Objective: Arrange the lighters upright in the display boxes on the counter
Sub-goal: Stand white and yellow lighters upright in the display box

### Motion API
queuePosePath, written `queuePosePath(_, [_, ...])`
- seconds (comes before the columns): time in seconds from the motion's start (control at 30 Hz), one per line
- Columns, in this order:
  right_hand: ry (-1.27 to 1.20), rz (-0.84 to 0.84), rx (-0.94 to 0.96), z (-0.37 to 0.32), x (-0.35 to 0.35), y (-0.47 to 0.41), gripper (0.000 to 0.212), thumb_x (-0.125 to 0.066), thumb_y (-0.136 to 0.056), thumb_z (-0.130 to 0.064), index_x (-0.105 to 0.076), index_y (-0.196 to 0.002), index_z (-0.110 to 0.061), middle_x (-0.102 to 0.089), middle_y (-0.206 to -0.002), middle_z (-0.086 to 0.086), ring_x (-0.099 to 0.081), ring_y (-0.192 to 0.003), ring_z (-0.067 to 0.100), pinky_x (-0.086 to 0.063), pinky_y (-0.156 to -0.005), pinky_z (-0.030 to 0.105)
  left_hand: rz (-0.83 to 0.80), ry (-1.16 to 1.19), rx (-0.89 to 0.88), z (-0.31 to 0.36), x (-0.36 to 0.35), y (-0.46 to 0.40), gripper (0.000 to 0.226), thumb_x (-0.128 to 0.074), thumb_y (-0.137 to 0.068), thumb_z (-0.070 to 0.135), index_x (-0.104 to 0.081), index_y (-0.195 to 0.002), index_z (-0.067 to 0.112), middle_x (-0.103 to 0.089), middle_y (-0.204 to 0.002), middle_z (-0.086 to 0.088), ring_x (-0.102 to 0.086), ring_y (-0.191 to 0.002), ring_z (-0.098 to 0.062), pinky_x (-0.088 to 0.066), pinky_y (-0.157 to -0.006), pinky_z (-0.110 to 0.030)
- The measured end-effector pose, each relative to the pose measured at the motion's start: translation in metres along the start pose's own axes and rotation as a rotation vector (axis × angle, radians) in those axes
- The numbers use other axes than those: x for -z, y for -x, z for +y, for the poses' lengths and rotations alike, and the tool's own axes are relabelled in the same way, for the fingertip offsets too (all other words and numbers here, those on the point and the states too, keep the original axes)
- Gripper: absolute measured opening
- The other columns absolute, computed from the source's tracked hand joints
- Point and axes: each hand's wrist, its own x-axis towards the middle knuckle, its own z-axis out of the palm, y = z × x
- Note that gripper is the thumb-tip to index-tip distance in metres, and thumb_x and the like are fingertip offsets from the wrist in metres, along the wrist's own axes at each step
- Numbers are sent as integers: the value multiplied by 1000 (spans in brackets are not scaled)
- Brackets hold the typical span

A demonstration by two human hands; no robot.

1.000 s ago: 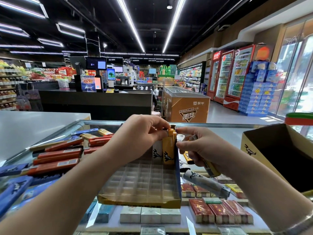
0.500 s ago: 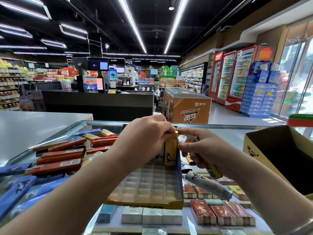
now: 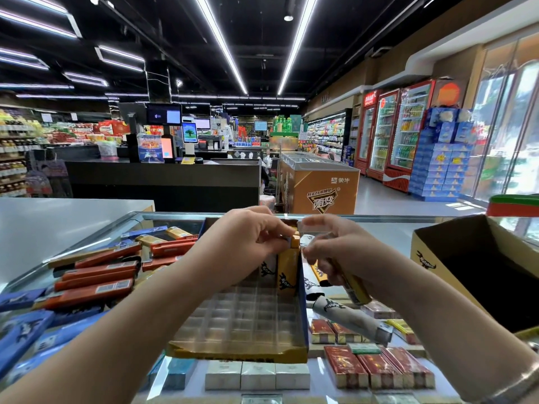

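Note:
A yellow display box (image 3: 233, 352) with a grid of empty slots lies on the glass counter. At its far right corner a yellow lighter (image 3: 287, 266) stands upright beside a white one (image 3: 268, 268). My left hand (image 3: 248, 240) pinches the yellow lighter's top. Just right of the box, my right hand (image 3: 341, 252) grips a small bunch of lighters, with a yellow one (image 3: 354, 288) sticking out below the palm. A grey lighter (image 3: 347, 317) lies flat on the glass to the right of the box.
An open cardboard box (image 3: 431, 252) stands at the right on the counter. Cigarette cartons (image 3: 96, 275) and packs (image 3: 376, 368) show under the glass. A white countertop (image 3: 58, 223) lies at the left, with shop aisles and fridges beyond.
The yellow lighter has gone down deeper into its corner slot under my left hand. My right hand's fingertips have drawn slightly away from it.

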Motion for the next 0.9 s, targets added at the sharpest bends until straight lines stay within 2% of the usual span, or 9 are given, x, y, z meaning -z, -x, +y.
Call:
queuePosePath(0.13, [-534,-53,151,-8,10,2,65,-43,-49,11,-47,-111,-6,-51,-67,8,-45,-55,15,-39,-52,28,56,15,1,0,0,1,18,-62,-82,37,-68,-98,34,-61,-81,16,-60,-74,-4,-54,-71,-29])
queuePosePath(0.2, [-642,-61,220,-9,13,3,66,-41,-46,15,-48,-108,-6,-53,-66,7,-46,-57,16,-37,-58,30,86,81,0,4,2,1,26,-55,-75,53,-65,-96,42,-61,-79,18,-60,-74,-3,-53,-68,-23])
queuePosePath(0.3, [-690,-90,295,-10,11,2,65,-48,-46,21,-50,-105,-7,-54,-69,8,-49,-63,18,-40,-64,31,16,117,28,14,-1,2,35,-51,-63,68,-54,-92,49,-61,-84,24,-60,-75,4,-52,-67,-16])
queuePosePath(0.37, [-692,-105,348,-10,9,2,59,-58,-49,23,-51,-99,-7,-55,-72,9,-55,-66,20,-50,-66,30,-14,102,30,17,-6,2,34,-60,-64,61,-44,-90,46,-63,-81,19,-60,-73,6,-52,-65,-15])
queuePosePath(0.43, [-671,-105,404,-9,6,3,39,-55,-62,16,-51,-93,-7,-57,-75,11,-59,-72,22,-54,-71,31,16,120,19,18,-8,2,38,-69,-68,49,-39,-90,41,-64,-79,15,-60,-66,5,-49,-58,-14])
queuePosePath(0.57, [-604,-67,439,-9,-3,3,18,-52,-74,0,-50,-87,-11,-68,-85,16,-63,-92,24,-46,-88,37,70,200,10,16,-5,1,42,-73,-71,39,-42,-99,37,-67,-80,16,-62,-57,-1,-46,-51,-15])
queuePosePath(0.67, [-488,7,433,-10,-7,3,12,-54,-75,-10,-57,-81,-19,-61,-104,24,-57,-106,25,-37,-102,45,56,247,3,14,-2,0,52,-72,-74,38,-42,-117,34,-68,-78,13,-60,-57,-3,-44,-51,-15])
queuePosePath(0.8, [-322,16,463,-7,-12,4,15,-58,-80,-20,-64,-77,-34,-56,-95,3,-53,-102,16,-42,-93,33,-51,363,27,10,3,0,68,-74,-76,25,-32,-126,43,-69,-75,6,-62,-60,-6,-46,-56,-16])
queuePosePath(0.9, [-229,-12,456,-5,-14,4,24,-56,-79,-22,-63,-93,-40,-61,-103,-12,-54,-106,3,-45,-84,16,-104,373,43,6,4,0,84,-72,-79,18,-20,-137,48,-70,-77,4,-66,-69,-9,-50,-64,-21])
